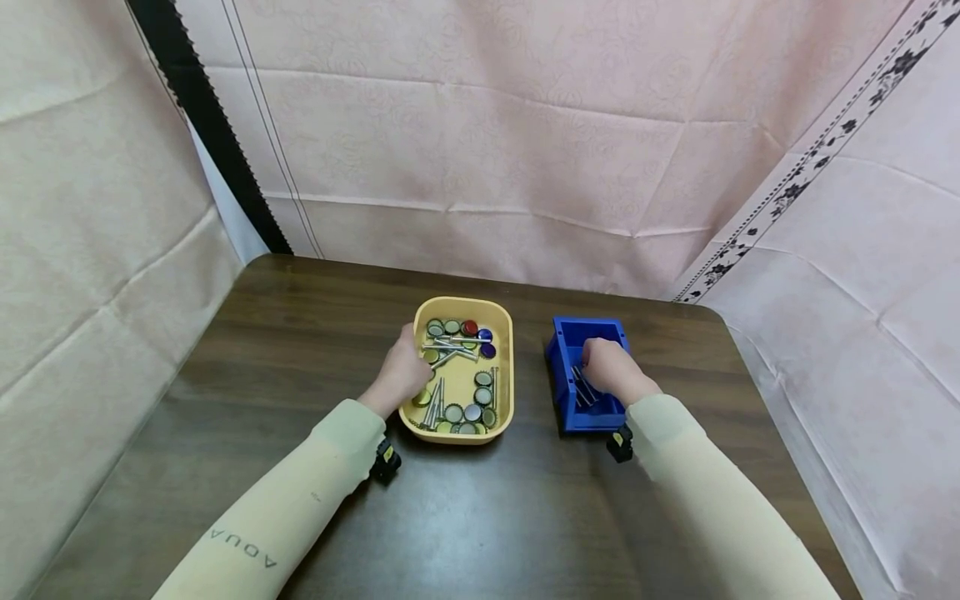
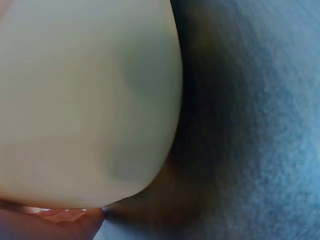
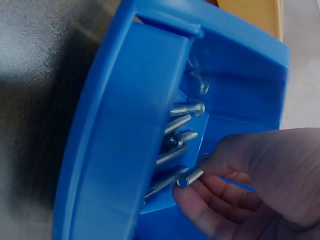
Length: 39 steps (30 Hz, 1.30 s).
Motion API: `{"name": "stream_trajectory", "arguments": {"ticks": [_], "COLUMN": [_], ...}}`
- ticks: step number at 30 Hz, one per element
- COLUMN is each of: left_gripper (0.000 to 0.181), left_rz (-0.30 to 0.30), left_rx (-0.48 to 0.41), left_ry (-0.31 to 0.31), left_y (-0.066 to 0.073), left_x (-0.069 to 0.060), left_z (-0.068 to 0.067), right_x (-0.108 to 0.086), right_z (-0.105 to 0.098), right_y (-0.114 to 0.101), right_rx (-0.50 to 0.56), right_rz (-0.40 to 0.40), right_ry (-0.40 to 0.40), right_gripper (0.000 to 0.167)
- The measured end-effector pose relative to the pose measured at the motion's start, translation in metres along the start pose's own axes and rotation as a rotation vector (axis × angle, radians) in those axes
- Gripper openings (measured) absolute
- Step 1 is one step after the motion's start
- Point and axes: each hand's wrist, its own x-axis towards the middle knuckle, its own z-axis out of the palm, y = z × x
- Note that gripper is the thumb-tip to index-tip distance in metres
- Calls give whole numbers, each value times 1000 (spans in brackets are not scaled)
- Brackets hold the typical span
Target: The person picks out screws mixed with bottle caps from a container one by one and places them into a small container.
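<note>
My left hand (image 1: 401, 371) grips the left rim of a yellow tray (image 1: 512, 375). In the left wrist view the tray's outer wall (image 2: 90, 100) fills much of the picture, with fingertips (image 2: 87, 220) at its edge. Bolts (image 1: 435, 404) and bottle caps (image 1: 483, 396) lie mixed inside that tray. Reaching into a blue bin (image 1: 562, 375), my right hand (image 1: 613, 368) pinches a threaded bolt (image 3: 191, 177) between thumb and finger. Several other bolts (image 3: 172, 155) rest on the bin's floor, just beside the fingers.
Both containers stand on a dark wooden table (image 1: 480, 517), with a gap between them. Pale cloth (image 1: 487, 150) hangs behind the table and along both sides. A black wrist camera (image 1: 620, 443) sits close to the bin's near right corner.
</note>
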Motion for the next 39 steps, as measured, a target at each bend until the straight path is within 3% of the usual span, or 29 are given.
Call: {"name": "stream_trajectory", "arguments": {"ticks": [20, 31, 39], "left_gripper": [87, 86, 85], "left_rz": [-5, 9, 3], "left_rx": [-19, -17, 6], "left_ry": [-6, -4, -9], "left_y": [0, 0, 2], "left_x": [-2, -2, -3], "left_z": [-1, 0, -1], "right_x": [1, -3, -5], "right_z": [5, 1, -8], "right_y": [0, 0, -12], "right_rx": [-27, -29, -40], "right_rz": [20, 20, 38], "right_ry": [0, 25, 27], "right_gripper": [3, 19, 25]}}
